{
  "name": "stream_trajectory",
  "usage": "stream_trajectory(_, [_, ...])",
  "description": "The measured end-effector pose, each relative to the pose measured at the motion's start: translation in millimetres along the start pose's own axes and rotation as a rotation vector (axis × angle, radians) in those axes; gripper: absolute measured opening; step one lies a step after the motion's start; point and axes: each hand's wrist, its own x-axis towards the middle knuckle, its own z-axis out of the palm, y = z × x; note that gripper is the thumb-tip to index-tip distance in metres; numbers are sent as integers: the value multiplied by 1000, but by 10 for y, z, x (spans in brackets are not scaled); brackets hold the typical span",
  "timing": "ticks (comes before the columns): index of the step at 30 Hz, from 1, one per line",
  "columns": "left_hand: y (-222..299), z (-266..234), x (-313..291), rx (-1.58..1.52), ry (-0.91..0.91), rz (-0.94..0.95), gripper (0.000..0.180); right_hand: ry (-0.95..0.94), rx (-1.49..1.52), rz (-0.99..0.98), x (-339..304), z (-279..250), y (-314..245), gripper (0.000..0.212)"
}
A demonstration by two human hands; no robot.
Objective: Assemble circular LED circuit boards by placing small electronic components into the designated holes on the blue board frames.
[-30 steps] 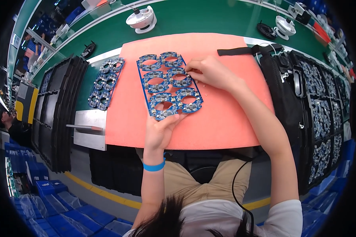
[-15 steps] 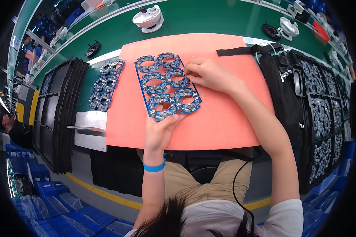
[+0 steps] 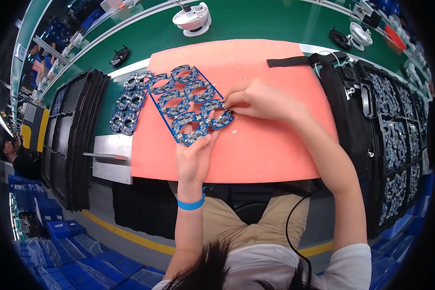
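A blue circuit panel (image 3: 186, 94) with ring-shaped boards in two columns is held over the pink mat (image 3: 275, 154) by the left hand (image 3: 194, 157), ahead of which it is stretched; its near end is gripped between the thumb, laid on top, and the fingers, partly hidden beneath. The panel is slanted, its far end being turned leftward. Its right edge is met by the fingertips of the right hand (image 3: 256, 100), which are drawn together beside the nearest board of the right column; whether anything small is pinched there cannot be told. Pale small pieces (image 3: 235, 132) are scattered on the mat near the right hand. Left of both hands, a second circuit panel (image 3: 130, 101) is placed on the green tabletop (image 3: 246, 24), and a metal plate (image 3: 112, 170) is seen nearer the body. Farther left, black trays (image 3: 77, 140) are stacked. Beyond the right hand, a black strap (image 3: 287, 62) is laid across the mat's far right part. Well to the right, black compartments (image 3: 376, 193) are filled with boards. Beyond both hands, a white rounded device (image 3: 192, 20) is stood on the tabletop.
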Motion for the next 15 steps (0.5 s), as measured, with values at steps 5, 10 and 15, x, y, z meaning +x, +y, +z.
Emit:
stream_trajectory(5, [13, -2, -6, 4, 1, 18, 68, -5, -76, 108, 66, 74, -123, 19])
stream_trajectory(10, [8, -37, 0, -24, -19, -7, 70, 74, 235, 226, 78, 53, -106, 16])
stream_trajectory(15, [0, -42, 4, -4, -14, -3, 69, 166, 28, -152, 72, 178, -143, 13])
